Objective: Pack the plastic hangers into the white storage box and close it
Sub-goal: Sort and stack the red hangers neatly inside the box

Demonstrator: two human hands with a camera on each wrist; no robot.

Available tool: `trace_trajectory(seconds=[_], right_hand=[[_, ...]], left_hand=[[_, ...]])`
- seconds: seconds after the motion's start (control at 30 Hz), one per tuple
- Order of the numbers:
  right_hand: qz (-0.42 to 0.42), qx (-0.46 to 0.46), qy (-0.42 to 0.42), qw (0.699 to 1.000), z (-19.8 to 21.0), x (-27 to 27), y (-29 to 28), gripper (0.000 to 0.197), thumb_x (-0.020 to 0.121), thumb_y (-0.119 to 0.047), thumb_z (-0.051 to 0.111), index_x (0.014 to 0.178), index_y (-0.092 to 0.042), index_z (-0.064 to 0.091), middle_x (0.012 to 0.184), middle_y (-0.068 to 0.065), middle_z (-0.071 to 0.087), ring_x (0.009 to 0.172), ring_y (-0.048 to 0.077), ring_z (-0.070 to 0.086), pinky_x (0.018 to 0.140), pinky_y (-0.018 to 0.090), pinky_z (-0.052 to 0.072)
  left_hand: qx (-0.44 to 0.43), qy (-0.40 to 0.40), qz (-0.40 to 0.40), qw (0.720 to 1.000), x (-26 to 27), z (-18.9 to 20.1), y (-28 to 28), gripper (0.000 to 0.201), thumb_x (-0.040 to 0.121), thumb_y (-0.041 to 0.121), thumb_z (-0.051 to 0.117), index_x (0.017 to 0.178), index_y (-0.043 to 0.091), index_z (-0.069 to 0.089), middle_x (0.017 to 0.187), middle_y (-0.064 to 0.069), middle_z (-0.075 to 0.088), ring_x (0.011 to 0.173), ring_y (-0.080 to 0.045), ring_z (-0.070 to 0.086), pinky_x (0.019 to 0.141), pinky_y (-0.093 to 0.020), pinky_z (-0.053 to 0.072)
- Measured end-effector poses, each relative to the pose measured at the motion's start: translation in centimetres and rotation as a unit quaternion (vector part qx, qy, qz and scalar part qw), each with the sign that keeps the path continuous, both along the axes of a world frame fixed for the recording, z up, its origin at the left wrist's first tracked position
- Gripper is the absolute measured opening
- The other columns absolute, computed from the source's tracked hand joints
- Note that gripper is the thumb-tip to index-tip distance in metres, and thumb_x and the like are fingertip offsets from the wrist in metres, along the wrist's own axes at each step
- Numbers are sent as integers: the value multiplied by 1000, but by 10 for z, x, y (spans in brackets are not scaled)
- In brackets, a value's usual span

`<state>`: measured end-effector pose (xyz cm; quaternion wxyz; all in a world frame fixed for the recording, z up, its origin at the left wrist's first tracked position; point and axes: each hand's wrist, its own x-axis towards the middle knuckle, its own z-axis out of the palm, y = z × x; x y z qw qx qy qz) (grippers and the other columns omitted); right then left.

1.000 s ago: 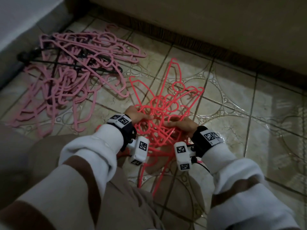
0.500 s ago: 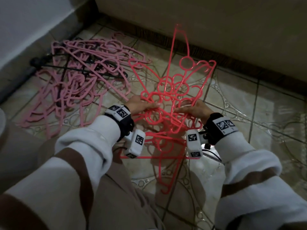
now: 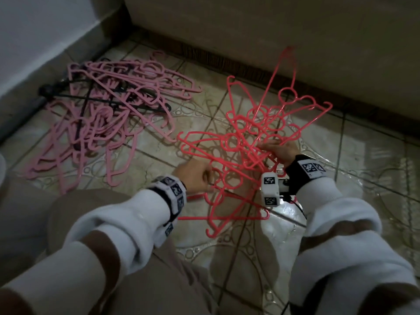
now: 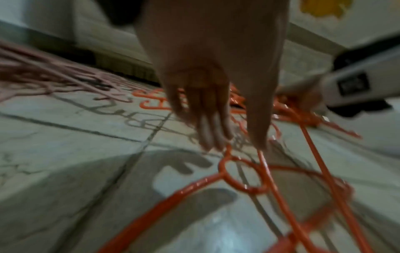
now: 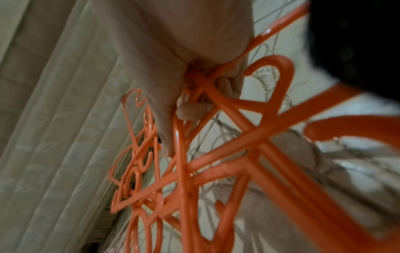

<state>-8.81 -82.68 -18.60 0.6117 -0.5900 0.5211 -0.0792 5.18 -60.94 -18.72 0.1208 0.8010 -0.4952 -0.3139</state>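
The red hangers [image 3: 247,142] are a tangled bunch fanned out above the floor, hooks and arms splaying away from the person, the longest reaching up toward the far wall. The right hand [image 3: 280,151] grips the bunch, fingers [image 5: 190,109] curled round several bars. The left hand [image 3: 193,176] is at the bunch's near left edge; in its wrist view the fingers [image 4: 207,123] hang fairly straight and loose, tips just above a hanger ring, gripping nothing. A heap of pink hangers [image 3: 109,123] lies flat on the tiled floor [image 3: 363,178] to the left, well apart, a black hanger [image 3: 102,98] among them. A beige wall [image 3: 250,26] with a dark skirting runs behind
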Motion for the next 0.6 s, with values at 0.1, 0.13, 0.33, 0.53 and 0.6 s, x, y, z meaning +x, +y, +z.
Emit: trace_trajectory(seconds=[0.1,0.13,0.33,0.53,0.6], right_hand=[[-2,11,7,1000,-2,5,5,17,73,-11,76,84,-5,64,76,6,63,68,21,58,69,37,51],[1,10,8,1000,-2,7,6,17,73,-10,75,86,-4,65,76,6,63,69,21,58,70,36,51],[25,17,-19,999,-2,9,13,15,75,-8,73,67,-10,60,67,3,61,57,16,56,55,28,48],[20,23,-58,998,0,17,16,21,74,-3,72,66,-13,56,49,-7,53,38,3,46,37,16,39],[12,31,-90,995,6,21,16,28,77,0,70,66,-15,49,52,-3,46,36,0,43,38,12,40]], left_hand=[[147,-109,-88,979,-13,-14,-3,31,74,36,75,82,7,65,77,-5,64,68,-22,60,58,-30,50],[154,-117,-86,977,-14,-16,-5,22,79,25,71,86,5,66,82,-7,66,72,-24,63,61,-31,52],[193,-88,-105,972,-15,-18,-4,12,86,9,51,83,3,61,78,-10,58,70,-25,57,60,-30,46],[157,44,16,986,7,-12,-3,15,95,10,47,89,6,61,73,-9,56,56,-16,48,50,-22,38],[114,130,97,980,16,-5,-3,22,96,4,43,94,-1,64,83,-15,67,59,-16,57,52,-21,44]])
